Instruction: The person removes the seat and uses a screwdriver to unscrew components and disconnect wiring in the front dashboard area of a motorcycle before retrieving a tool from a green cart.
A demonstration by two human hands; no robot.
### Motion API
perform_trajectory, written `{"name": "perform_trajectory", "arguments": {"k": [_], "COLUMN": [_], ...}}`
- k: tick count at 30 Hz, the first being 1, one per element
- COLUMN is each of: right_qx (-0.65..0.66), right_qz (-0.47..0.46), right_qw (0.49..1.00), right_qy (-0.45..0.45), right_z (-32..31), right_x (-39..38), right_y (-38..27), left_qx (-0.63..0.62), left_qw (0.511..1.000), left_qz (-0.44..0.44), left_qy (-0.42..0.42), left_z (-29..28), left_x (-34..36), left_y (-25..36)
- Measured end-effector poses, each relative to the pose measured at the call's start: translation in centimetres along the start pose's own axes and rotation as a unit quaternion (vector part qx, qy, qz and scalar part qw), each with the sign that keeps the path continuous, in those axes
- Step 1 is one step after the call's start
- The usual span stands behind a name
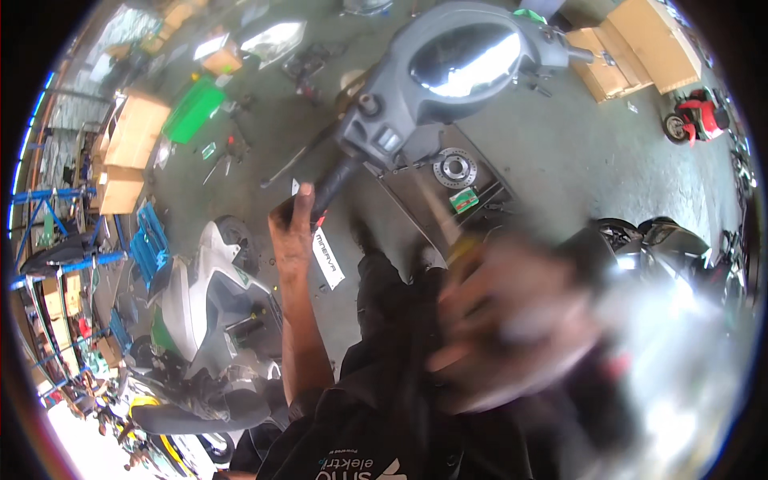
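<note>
My left hand (292,228) is wrapped round the black handlebar grip (336,172) of a grey scooter cowl (376,80) with a glossy oval display (464,60); a lever (292,164) juts out beside the grip. My right hand (512,312) is a motion smear at the lower right, so its fingers and anything in them are unclear. A blurred pale stick with a yellow end (444,224) lies just above that hand. Beyond, a metal tray or stand (388,192) holds a brake disc (454,166) and a small green box (464,200).
Around me are a white scooter body (196,296), cardboard boxes (132,132) (652,44), a green crate (192,108), a blue shelving rack (60,260), a red-and-black scooter (700,120) and dark motorbikes (664,244). A white board (326,260) lies near my left hand, below the handlebar.
</note>
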State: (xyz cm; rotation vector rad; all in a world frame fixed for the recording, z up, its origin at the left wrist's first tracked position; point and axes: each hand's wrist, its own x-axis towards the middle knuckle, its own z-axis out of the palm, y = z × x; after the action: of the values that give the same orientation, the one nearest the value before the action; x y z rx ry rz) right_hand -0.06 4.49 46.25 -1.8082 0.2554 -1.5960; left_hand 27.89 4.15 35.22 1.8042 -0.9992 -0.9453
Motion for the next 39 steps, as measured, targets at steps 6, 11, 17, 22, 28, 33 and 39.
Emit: {"name": "perform_trajectory", "arguments": {"k": [6,11,17,22,28,33,39], "right_qx": [0.005,-0.068,0.215,0.124,-0.193,-0.059,-0.111], "right_qz": [-0.034,-0.025,0.156,0.135,0.533,0.736,0.763], "right_qw": [0.999,0.983,0.961,0.983,0.817,0.652,0.579], "right_qy": [0.028,-0.166,0.079,0.019,-0.107,-0.174,-0.265], "right_z": [-3.0,3.1,-4.1,-11.5,-15.8,-15.3,-10.6], "right_x": [-0.5,-0.9,1.9,7.6,7.6,10.5,15.2], "right_y": [-0.6,-2.8,1.8,3.5,-3.6,-3.5,-2.2], "left_qx": [-0.029,0.010,0.048,0.208,0.190,0.316,0.299], "left_qw": [0.999,1.000,0.999,0.974,0.976,0.891,0.834], "left_qz": [-0.014,-0.006,0.005,0.076,0.068,0.050,0.050], "left_qy": [-0.002,0.006,-0.023,-0.055,-0.084,-0.321,-0.461], "left_z": [0.2,0.2,-0.1,-3.8,-11.2,-8.5,-3.5], "left_x": [-0.1,-0.1,-0.3,-0.2,1.0,4.5,6.2], "left_y": [-0.5,0.3,-0.3,-0.6,5.1,6.7,4.1]}}
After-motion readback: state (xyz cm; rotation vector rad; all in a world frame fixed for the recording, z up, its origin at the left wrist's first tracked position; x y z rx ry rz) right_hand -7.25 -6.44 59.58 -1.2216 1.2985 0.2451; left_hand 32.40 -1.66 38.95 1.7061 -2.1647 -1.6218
